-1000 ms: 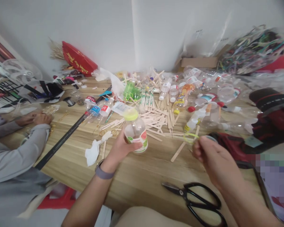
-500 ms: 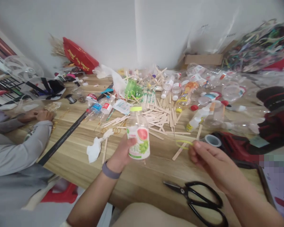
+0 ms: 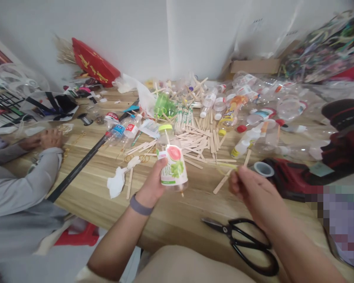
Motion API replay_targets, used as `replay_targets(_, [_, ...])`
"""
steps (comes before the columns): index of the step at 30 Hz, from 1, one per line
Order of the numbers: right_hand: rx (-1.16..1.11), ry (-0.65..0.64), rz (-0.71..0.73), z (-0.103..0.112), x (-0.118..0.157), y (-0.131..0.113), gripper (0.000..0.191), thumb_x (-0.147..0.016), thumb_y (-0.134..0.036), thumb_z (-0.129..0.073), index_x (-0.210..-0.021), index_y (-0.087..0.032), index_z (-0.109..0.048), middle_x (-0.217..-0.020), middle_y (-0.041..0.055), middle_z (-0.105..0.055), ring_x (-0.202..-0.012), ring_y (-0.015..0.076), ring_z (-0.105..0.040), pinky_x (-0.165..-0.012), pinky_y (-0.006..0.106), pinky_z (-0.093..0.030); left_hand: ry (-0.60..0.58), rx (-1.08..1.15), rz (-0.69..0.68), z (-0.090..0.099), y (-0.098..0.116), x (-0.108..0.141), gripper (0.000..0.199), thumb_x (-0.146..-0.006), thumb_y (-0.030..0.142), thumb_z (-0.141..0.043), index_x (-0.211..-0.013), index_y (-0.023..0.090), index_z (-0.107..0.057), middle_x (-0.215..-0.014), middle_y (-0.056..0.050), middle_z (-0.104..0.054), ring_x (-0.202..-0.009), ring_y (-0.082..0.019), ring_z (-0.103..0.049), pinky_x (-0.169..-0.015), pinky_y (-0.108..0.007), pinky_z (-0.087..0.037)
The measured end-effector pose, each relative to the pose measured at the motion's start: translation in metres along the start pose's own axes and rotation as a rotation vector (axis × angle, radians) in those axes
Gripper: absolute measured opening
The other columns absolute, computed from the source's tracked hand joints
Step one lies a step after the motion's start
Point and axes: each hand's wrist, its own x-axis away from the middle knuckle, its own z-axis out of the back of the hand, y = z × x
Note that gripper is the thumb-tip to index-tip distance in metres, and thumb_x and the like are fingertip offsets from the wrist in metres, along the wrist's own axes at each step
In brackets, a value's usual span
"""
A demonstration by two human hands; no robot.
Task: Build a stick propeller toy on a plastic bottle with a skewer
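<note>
My left hand [image 3: 153, 179] is wrapped round a clear plastic bottle [image 3: 174, 165], which has a yellow-green cap and a pink-and-green fruit label. The bottle leans slightly, cap up, over the table, and a thin stick tip pokes out below its base. Pinched in the fingertips of my right hand [image 3: 247, 184] is a thin yellow rubber band [image 3: 224, 168], blurred and apart from the bottle. Under that hand lies a flat wooden stick [image 3: 222, 182]. Black-handled scissors [image 3: 238, 239] rest on the table nearer to me.
Loose wooden sticks [image 3: 194, 143] are heaped mid-table, with several plastic bottles [image 3: 262, 114] behind and right. A red-and-black power tool [image 3: 292, 177] and a roll of tape [image 3: 264, 169] lie at right. Another person's hands [image 3: 48, 138] work at left.
The bottle has tilted, its cap leaning left, and the stick tip shows more below it. My right hand still pinches the rubber band and has turned a little. The view has shifted slightly.
</note>
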Motion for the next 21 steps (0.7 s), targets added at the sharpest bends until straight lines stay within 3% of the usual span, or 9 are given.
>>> replay_targets(5, [0.007,-0.288,-0.027,-0.018,0.002,-0.005,0.051,-0.085,-0.067,-0.052,-0.065,-0.021,-0.055,-0.058,-0.0025,-0.050,-0.053,0.0116,-0.041,-0.050,0.026,-0.033,-0.093,-0.015,0.055,-0.004,-0.014,0.006,0.043,-0.061,0.048,-0.075,-0.090,0.016,-0.067,-0.084,-0.006,-0.075,-0.081,-0.026,-0.071,-0.070,-0.033,-0.054])
replay_targets(8, [0.052,-0.334,-0.027,-0.014,0.002,-0.006,0.050,-0.085,-0.066,-0.054,-0.063,-0.021,-0.052,-0.058,-0.0031,-0.048,-0.053,0.0114,-0.041,-0.054,0.026,-0.035,-0.149,-0.081,0.078,-0.005,-0.018,0.013,0.045,-0.061,0.045,-0.076,-0.094,0.016,-0.067,-0.088,-0.008,-0.075,-0.083,-0.028,-0.071,-0.063,-0.031,-0.052])
replay_targets(11, [0.067,-0.301,-0.033,0.001,0.004,-0.002,0.052,-0.085,-0.065,-0.053,-0.060,-0.021,-0.052,-0.055,-0.0024,-0.047,-0.051,0.0119,-0.039,-0.052,0.027,-0.034,-0.119,-0.111,0.078,-0.001,-0.015,0.017,0.052,-0.057,0.042,-0.079,-0.101,0.017,-0.066,-0.089,-0.008,-0.075,-0.079,-0.027,-0.071,-0.061,-0.030,-0.052])
replay_targets(14, [0.035,-0.158,-0.089,0.026,0.007,0.006,0.056,-0.079,-0.069,-0.058,-0.053,-0.021,-0.050,-0.048,-0.0019,-0.043,-0.047,0.0120,-0.035,-0.047,0.027,-0.030,-0.024,-0.073,0.057,0.007,-0.006,0.016,0.050,-0.058,0.046,-0.077,-0.096,0.016,-0.066,-0.083,-0.008,-0.075,-0.074,-0.025,-0.071,-0.064,-0.033,-0.054])
replay_targets(17, [-0.092,0.120,-0.180,0.053,0.007,0.012,0.056,-0.065,-0.070,-0.070,-0.049,-0.022,-0.046,-0.044,-0.0038,-0.036,-0.042,0.0105,-0.028,-0.041,0.026,-0.025,0.092,-0.055,-0.033,0.016,0.003,0.014,0.046,-0.061,0.049,-0.073,-0.091,0.016,-0.065,-0.076,-0.006,-0.074,-0.073,-0.025,-0.071,-0.066,-0.035,-0.055])
replay_targets(19, [-0.236,0.327,-0.190,0.064,0.005,0.013,0.054,-0.060,-0.065,-0.076,-0.050,-0.023,-0.043,-0.046,-0.0050,-0.033,-0.042,0.0099,-0.024,-0.037,0.025,-0.021,0.118,-0.068,-0.088,0.019,0.004,0.013,0.044,-0.061,0.048,-0.074,-0.092,0.017,-0.064,-0.074,-0.005,-0.073,-0.077,-0.026,-0.071,-0.069,-0.036,-0.055])
replay_targets(21, [-0.337,0.443,-0.176,0.064,0.002,0.012,0.052,-0.063,-0.060,-0.076,-0.051,-0.024,-0.041,-0.047,-0.0053,-0.030,-0.041,0.0103,-0.022,-0.036,0.026,-0.020,0.091,-0.090,-0.083,0.017,0.001,0.014,0.044,-0.060,0.045,-0.077,-0.093,0.017,-0.064,-0.075,-0.005,-0.073,-0.082,-0.028,-0.071,-0.071,-0.036,-0.055])
